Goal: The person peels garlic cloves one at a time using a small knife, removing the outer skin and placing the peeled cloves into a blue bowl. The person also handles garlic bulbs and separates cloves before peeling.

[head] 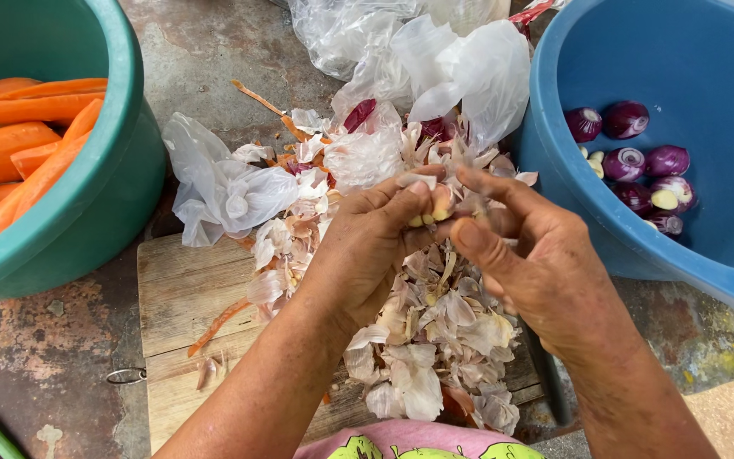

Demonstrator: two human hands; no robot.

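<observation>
Peeling garlic over a wooden board (182, 293). Left hand (367, 246) pinching a garlic clove (441, 204) between thumb and fingers (401, 189), clenched on it at the far end of the skin pile. Right hand (537, 263) just beside, thumb (479, 242) and forefinger touching the clove and working at its skin, with the dark handle of a knife (545, 374) tucked under the palm; blade hidden, so hard to tell how it sits. Clove held in the air above the heap of papery skins (435, 348), between both hands, not resting on anything.

To do this step well, probably best to:
- keep the left grip firm but light, so the clove does not bruise or slip;
- lift the skin from the root end and pull it along the clove in 1 strip;
- keep the hidden blade turned away from the left fingers;
- let skins fall on the pile, not into the bowls.

Blue bowl (664, 51) on the right holding about 7 peeled red onions (643, 161) and a few pale peeled cloves (664, 200). Green bowl (104, 170) on the left full of peeled carrots (19, 144). Crumpled clear plastic bags (435, 59) beyond the pile, a strip of carrot peel (218, 325) on the board, all on a stained concrete surface (36, 357).
</observation>
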